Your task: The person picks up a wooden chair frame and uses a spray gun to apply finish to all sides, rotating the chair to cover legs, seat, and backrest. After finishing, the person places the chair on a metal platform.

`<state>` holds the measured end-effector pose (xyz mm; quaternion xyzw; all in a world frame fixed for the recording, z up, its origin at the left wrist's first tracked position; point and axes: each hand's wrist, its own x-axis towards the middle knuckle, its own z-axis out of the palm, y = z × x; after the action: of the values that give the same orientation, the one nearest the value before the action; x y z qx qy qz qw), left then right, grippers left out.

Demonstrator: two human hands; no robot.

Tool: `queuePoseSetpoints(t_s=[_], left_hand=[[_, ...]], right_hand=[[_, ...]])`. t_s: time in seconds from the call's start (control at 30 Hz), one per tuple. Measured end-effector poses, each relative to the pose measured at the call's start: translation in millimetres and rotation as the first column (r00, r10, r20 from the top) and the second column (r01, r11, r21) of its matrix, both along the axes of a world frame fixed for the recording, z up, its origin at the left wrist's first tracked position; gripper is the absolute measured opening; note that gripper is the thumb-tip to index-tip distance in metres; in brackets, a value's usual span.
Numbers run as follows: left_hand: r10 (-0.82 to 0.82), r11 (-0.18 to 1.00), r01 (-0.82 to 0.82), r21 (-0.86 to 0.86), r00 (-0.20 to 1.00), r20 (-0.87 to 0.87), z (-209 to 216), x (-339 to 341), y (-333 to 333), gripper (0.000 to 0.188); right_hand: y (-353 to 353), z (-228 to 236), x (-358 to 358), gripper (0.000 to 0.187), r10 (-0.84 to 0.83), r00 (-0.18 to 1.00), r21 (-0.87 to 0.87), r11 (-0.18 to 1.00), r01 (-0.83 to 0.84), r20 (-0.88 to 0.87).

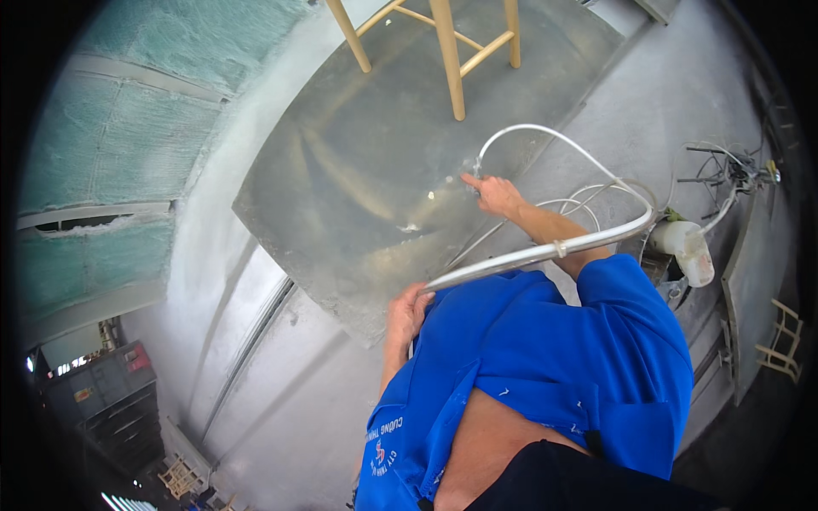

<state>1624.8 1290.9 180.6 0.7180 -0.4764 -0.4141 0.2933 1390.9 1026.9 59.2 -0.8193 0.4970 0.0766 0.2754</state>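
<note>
My right hand [498, 194] is closed around a small spray gun [474, 165], which is pale, blurred and partly hidden by the fingers. A white hose [558, 134] rises from the gun and arcs to the right, then comes back across my front. Low in the middle, my left hand [407, 311] is closed on the bundled hose [494, 266] near its bend at my waist. Beyond the gun stands a pale wooden stool [447, 60], with only its legs and rungs in view; neither hand touches it.
Under the stool lies a grey, dusty board [366, 170]. Teal filter panels [128, 136] line the left wall. On the right stand a white cup-like container [686, 251] and a rack of spray fittings [741, 175]. A dark cabinet [106, 400] sits at lower left.
</note>
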Motion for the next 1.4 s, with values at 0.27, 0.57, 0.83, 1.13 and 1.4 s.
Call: queuePoseSetpoints(t_s=[0.27,0.57,0.83,1.13,1.4], left_hand=[[-0.262,0.960,0.256,-0.117,0.964,-0.039,-16,74,-9,0.019],[-0.383,0.901,0.346,-0.260,0.918,-0.104,-35,91,-25,0.018],[-0.318,0.937,0.272,-0.218,0.923,-0.215,-39,115,-15,0.016],[-0.351,0.895,0.277,-0.351,0.921,-0.169,-12,118,-16,0.018],[-0.379,0.863,0.279,-0.420,0.908,-0.176,9,102,-16,0.015]], right_hand=[[-3,149,35,0.082,-0.061,0.996,-0.346,0.935,0.083,0.072],[2,329,71,0.078,-0.108,0.992,-0.747,0.653,0.123,0.069],[36,407,84,0.077,-0.066,0.997,-0.888,0.455,0.059,0.032],[34,439,71,0.056,0.055,0.922,-0.821,0.477,0.313,0.384],[63,515,81,0.051,0.092,0.862,-0.755,0.534,0.380,0.499]])
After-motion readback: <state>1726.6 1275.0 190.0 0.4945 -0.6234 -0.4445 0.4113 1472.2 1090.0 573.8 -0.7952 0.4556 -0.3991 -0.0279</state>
